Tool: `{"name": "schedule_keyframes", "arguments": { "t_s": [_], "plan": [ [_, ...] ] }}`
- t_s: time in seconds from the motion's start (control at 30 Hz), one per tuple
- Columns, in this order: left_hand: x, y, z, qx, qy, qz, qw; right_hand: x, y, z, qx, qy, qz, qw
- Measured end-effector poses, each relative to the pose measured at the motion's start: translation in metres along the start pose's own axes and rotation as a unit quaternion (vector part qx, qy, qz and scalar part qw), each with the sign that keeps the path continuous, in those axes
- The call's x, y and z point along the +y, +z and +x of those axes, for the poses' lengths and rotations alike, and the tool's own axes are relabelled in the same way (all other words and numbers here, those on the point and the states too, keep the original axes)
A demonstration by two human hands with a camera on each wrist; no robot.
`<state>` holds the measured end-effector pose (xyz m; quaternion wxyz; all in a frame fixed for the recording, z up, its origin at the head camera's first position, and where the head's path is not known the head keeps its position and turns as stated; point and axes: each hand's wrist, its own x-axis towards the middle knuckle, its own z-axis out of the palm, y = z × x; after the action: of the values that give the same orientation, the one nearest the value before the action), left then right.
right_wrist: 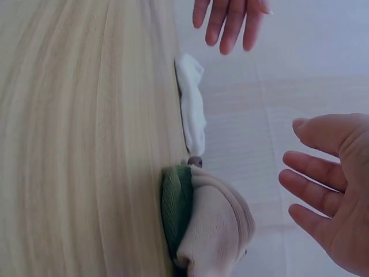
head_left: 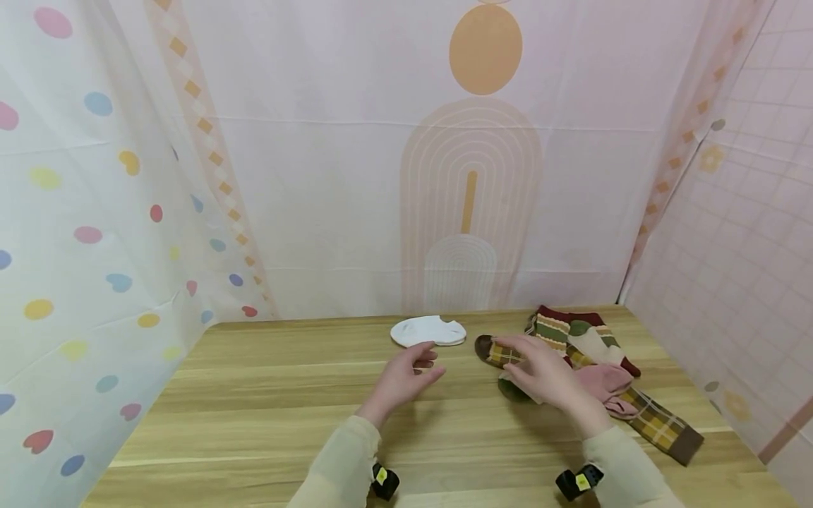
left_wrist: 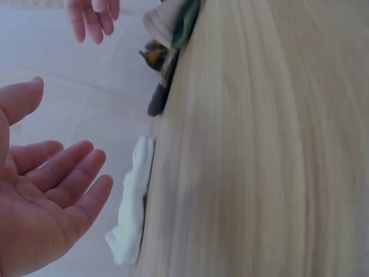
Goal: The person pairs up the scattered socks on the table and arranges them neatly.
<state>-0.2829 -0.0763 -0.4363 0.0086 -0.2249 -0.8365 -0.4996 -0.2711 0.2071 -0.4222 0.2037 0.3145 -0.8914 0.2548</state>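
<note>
Both hands hover above the wooden table, holding nothing. My left hand (head_left: 405,377) is just in front of the white socks (head_left: 428,330), which lie flat near the back edge; its fingers are loosely bent in the left wrist view. My right hand (head_left: 543,370) is over the left side of a sock pile, thumb apart from the fingers. In that pile lie a brown and yellow plaid sock (head_left: 660,422), a pink sock (head_left: 603,381), and striped socks (head_left: 551,330) with dark red parts. A green and beige sock (right_wrist: 213,222) shows close up in the right wrist view.
The wooden table (head_left: 267,409) meets a pale patterned curtain (head_left: 317,212) at the back. Dotted cloth (head_left: 95,282) hangs on the left and grid-patterned cloth (head_left: 749,247) on the right. A small black wrist camera (head_left: 384,482) sits at the left sleeve, another (head_left: 579,482) at the right.
</note>
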Motion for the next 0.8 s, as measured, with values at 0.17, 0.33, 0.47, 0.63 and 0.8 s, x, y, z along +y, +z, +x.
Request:
{"name": "schedule_keyframes", "arguments": {
  "t_s": [0.17,0.33,0.47,0.63,0.8],
  "plan": [
    [0.003,0.007,-0.004,0.004,-0.011,-0.06,0.9981,0.004,-0.006,-0.009,0.013,-0.006,0.002,1.0],
    [0.005,0.015,-0.008,0.004,-0.02,-0.091,0.9957,0.007,-0.013,-0.023,0.005,0.028,0.019,0.999],
    [0.004,0.02,-0.012,-0.008,-0.03,-0.11,0.9935,0.012,-0.02,-0.035,0.005,0.05,0.045,0.998],
    [0.005,0.026,-0.015,-0.024,-0.051,-0.149,0.9872,0.018,-0.033,-0.048,0.014,0.079,0.077,0.994],
    [0.006,0.034,-0.015,-0.037,-0.063,-0.172,0.9824,0.025,-0.048,-0.061,0.031,0.109,0.067,0.991]
  ]
}}
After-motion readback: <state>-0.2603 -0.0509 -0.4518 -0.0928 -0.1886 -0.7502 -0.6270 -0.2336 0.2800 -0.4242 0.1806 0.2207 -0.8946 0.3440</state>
